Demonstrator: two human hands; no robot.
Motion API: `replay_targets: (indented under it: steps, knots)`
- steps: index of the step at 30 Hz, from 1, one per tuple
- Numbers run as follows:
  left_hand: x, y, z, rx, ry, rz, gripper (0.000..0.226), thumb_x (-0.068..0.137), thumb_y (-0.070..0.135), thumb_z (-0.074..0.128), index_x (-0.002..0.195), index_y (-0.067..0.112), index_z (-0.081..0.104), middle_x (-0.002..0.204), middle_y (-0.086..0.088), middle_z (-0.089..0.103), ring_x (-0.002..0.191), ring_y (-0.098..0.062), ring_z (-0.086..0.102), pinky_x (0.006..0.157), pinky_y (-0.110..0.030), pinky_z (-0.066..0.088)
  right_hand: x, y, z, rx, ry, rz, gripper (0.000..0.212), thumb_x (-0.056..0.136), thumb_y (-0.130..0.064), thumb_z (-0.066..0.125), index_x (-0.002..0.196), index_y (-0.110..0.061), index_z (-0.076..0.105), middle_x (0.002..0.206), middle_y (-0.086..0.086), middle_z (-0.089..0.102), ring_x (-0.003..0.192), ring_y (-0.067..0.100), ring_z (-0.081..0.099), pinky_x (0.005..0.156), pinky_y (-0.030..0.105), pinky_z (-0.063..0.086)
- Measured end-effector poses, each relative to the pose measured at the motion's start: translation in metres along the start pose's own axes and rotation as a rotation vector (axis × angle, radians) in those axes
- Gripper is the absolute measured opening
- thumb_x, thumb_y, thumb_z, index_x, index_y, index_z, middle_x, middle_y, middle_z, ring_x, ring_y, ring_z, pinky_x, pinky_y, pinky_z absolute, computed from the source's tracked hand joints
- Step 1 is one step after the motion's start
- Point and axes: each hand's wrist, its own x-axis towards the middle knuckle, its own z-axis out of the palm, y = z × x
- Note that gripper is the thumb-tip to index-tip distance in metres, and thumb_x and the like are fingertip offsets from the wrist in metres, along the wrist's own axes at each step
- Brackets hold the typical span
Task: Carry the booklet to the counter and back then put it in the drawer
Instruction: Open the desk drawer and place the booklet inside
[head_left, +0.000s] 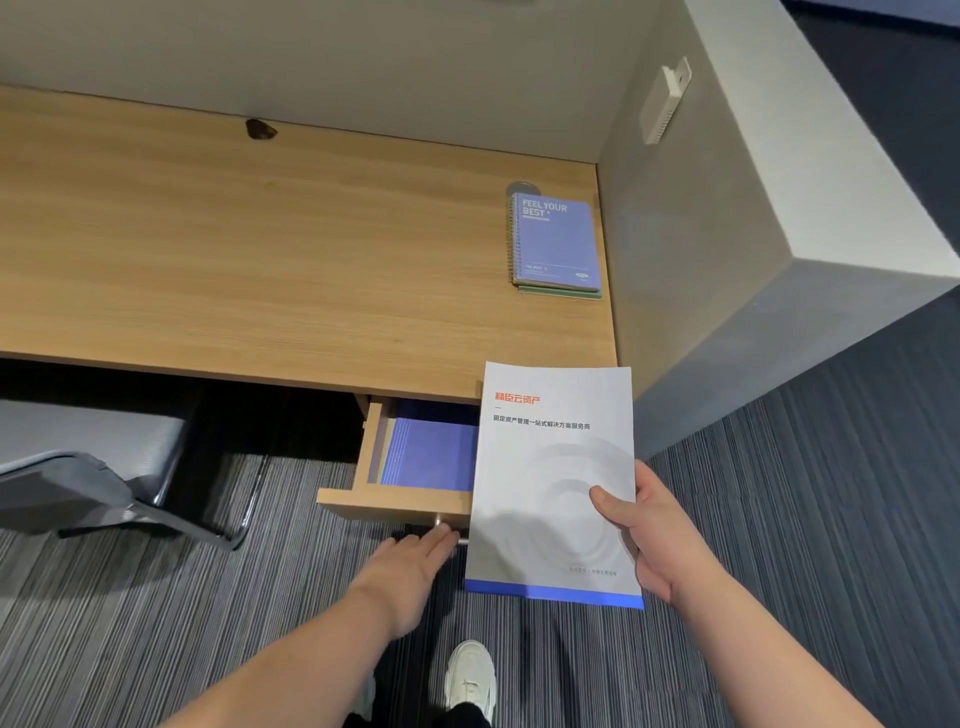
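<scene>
My right hand (657, 535) grips a white booklet (550, 467) with red and black print and a blue band at its bottom edge. It hangs flat over the right part of an open wooden drawer (400, 504) under the desk. Inside the drawer lies a stack of blue booklets (434, 454). My left hand (410, 569) reaches to the drawer's metal handle (441, 522), fingertips at it; whether the fingers close on it is unclear.
The wooden desk (260, 260) carries a purple spiral notebook (555, 241) on a green one at its right end. A grey partition wall (727, 234) stands right of the desk. A grey chair (88, 467) sits at the left. My white shoe (470, 680) is on striped carpet.
</scene>
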Motion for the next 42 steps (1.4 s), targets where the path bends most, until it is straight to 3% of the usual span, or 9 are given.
replay_targets:
  steps: [16,21,24,27,29,31,35,38,42]
  knots:
    - [-0.033,0.010,0.020,-0.005,-0.047,0.063,0.099,0.085,-0.002,0.056,0.163,0.026,0.002,0.171,0.006,0.006,0.150,-0.023,0.026,0.123,-0.044,0.016,-0.005,0.012,0.009,0.005,-0.037,0.001,0.045,0.097,0.005,0.064,0.136,-0.018,0.063,0.130,0.016,0.074,0.114,0.041,0.073,0.085,0.056,0.062]
    - [-0.037,0.011,0.000,-0.039,-0.063,0.121,0.094,0.087,-0.003,0.053,0.163,0.029,0.009,0.170,0.004,0.014,0.144,-0.024,0.035,0.115,-0.038,0.030,-0.003,0.014,0.010,0.006,-0.024,0.011,0.046,0.096,0.004,0.066,0.136,-0.018,0.062,0.129,0.015,0.075,0.112,0.040,0.074,0.081,0.053,0.063]
    - [-0.041,0.014,-0.031,-0.193,-0.148,0.136,0.080,0.089,0.000,0.055,0.159,0.026,0.029,0.161,-0.002,0.039,0.136,-0.027,0.049,0.105,-0.032,0.040,-0.001,0.015,0.012,0.003,-0.022,0.017,0.047,0.096,0.004,0.066,0.137,-0.019,0.062,0.128,0.014,0.075,0.113,0.040,0.074,0.082,0.054,0.063]
    - [-0.043,0.006,-0.070,-0.281,-0.204,0.154,0.041,0.086,0.009,0.063,0.125,0.020,0.063,0.122,-0.007,0.071,0.090,-0.018,0.065,0.074,-0.024,0.048,-0.001,0.017,0.014,0.002,-0.025,0.014,0.047,0.095,0.004,0.066,0.137,-0.018,0.062,0.128,0.014,0.075,0.113,0.040,0.074,0.084,0.055,0.063]
    - [-0.046,-0.005,-0.092,-0.423,-0.296,0.123,0.018,0.087,0.005,0.058,0.098,0.017,0.067,0.099,-0.007,0.077,0.071,-0.011,0.067,0.062,-0.018,0.048,0.000,0.017,0.015,0.000,-0.024,0.017,0.047,0.095,0.004,0.066,0.137,-0.018,0.061,0.128,0.015,0.075,0.114,0.040,0.073,0.087,0.058,0.061]
    - [-0.046,-0.014,-0.110,-0.573,-0.252,0.045,0.019,0.091,0.002,0.051,0.089,0.015,0.065,0.089,-0.012,0.077,0.069,-0.016,0.069,0.065,-0.021,0.054,0.001,0.017,0.016,-0.002,-0.019,0.020,0.047,0.095,0.004,0.066,0.137,-0.018,0.061,0.128,0.014,0.075,0.113,0.040,0.074,0.087,0.058,0.061]
    - [-0.034,-0.015,-0.119,-1.186,0.238,-0.197,0.032,0.109,0.029,0.040,0.110,0.007,0.062,0.098,-0.014,0.072,0.080,-0.021,0.068,0.083,-0.039,0.058,0.003,0.021,0.022,0.009,-0.015,0.045,0.046,0.095,0.005,0.066,0.135,-0.018,0.062,0.127,0.014,0.076,0.111,0.040,0.074,0.081,0.054,0.063]
    - [-0.029,-0.004,-0.111,-1.764,0.150,-0.232,0.052,0.105,0.053,0.036,0.127,0.011,0.057,0.118,-0.022,0.073,0.105,-0.033,0.072,0.097,-0.045,0.055,0.003,0.027,0.031,-0.003,-0.005,0.064,0.047,0.096,0.006,0.065,0.136,-0.017,0.061,0.125,0.015,0.077,0.111,0.040,0.075,0.084,0.055,0.063]
    - [-0.029,0.009,-0.090,-1.640,0.185,-0.282,0.051,0.099,0.039,0.061,0.142,0.015,0.046,0.128,-0.011,0.070,0.113,-0.030,0.067,0.105,-0.049,0.048,0.002,0.042,0.050,-0.080,-0.012,0.109,0.043,0.097,0.007,0.063,0.135,-0.014,0.061,0.123,0.016,0.077,0.110,0.041,0.074,0.096,0.063,0.056]
